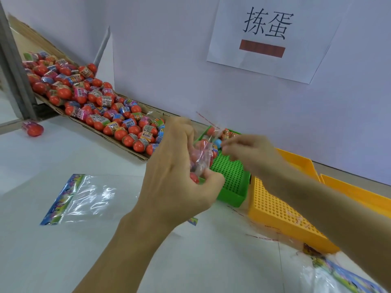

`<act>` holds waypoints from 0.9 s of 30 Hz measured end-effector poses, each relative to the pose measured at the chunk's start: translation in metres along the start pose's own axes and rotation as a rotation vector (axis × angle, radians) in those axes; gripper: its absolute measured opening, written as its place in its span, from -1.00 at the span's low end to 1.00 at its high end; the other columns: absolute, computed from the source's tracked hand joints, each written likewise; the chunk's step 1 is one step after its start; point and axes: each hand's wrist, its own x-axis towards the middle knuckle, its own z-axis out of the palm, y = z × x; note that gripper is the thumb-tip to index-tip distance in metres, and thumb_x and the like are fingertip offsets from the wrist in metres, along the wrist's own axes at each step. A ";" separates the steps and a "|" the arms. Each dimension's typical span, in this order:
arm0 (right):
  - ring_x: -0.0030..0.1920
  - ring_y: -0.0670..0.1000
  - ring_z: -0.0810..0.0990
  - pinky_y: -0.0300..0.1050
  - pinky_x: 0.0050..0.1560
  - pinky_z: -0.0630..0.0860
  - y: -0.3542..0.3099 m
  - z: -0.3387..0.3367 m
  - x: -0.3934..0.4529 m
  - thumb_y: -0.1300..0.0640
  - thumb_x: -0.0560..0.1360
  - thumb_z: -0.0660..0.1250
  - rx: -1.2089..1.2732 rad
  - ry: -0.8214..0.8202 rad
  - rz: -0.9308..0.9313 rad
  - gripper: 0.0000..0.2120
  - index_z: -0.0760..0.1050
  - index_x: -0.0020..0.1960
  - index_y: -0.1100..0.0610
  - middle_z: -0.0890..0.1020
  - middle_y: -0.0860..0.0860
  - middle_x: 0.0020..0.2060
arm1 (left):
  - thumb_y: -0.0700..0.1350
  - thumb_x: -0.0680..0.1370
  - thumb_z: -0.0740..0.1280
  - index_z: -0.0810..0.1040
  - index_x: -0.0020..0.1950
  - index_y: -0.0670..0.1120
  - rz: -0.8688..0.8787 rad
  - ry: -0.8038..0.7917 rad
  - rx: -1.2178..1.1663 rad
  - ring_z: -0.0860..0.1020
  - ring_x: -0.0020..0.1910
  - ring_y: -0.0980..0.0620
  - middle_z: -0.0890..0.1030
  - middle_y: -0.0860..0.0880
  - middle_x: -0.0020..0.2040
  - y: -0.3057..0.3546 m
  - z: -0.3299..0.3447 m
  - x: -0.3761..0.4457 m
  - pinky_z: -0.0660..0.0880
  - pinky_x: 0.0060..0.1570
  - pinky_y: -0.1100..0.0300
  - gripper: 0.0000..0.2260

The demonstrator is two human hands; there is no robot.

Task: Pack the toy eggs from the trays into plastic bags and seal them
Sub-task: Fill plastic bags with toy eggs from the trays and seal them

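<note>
Over the green tray [232, 180] near the worktop's [84, 250] back edge, the left hand [179, 178] grips a clear bag [202, 157] holding red toy eggs [194, 177] while the right hand [251, 153] pinches the bag's top edge, with more loose eggs [101, 108] heaped in a cardboard tray [127, 145] toward the back left corner.

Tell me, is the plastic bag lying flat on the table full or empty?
Empty. The plastic bag lies flat and spread on the white table; nothing shows through its clear film, only the colourful printed strip along one edge.
</note>
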 end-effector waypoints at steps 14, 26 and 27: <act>-0.18 -0.13 0.63 -0.26 -0.22 0.57 0.012 0.030 0.000 0.10 0.41 0.53 0.015 0.088 -0.008 -0.89 0.64 -0.08 0.02 0.67 -0.10 -0.21 | -0.05 0.25 0.33 0.10 -0.11 0.12 -0.064 -0.212 0.181 0.29 -0.27 0.03 0.22 0.08 -0.15 -0.008 -0.002 -0.004 0.25 -0.42 0.21 -0.59; -0.23 0.12 0.57 0.13 -0.13 0.57 -0.038 -0.018 -0.024 0.26 0.44 0.49 0.135 -0.146 -0.363 -0.78 0.61 0.07 0.11 0.68 0.14 -0.12 | -0.02 0.22 0.37 0.07 -0.09 0.19 0.015 -0.228 0.188 0.24 -0.24 0.09 0.16 0.11 -0.11 -0.009 0.004 -0.003 0.21 -0.36 0.21 -0.50; -0.23 0.10 0.57 0.18 -0.10 0.56 -0.041 -0.016 -0.025 0.25 0.42 0.50 0.091 -0.149 -0.378 -0.79 0.59 0.03 0.14 0.67 0.15 -0.11 | -0.04 0.23 0.37 0.06 -0.08 0.19 0.021 -0.223 0.179 0.24 -0.24 0.08 0.17 0.10 -0.11 -0.008 0.004 -0.003 0.22 -0.36 0.20 -0.50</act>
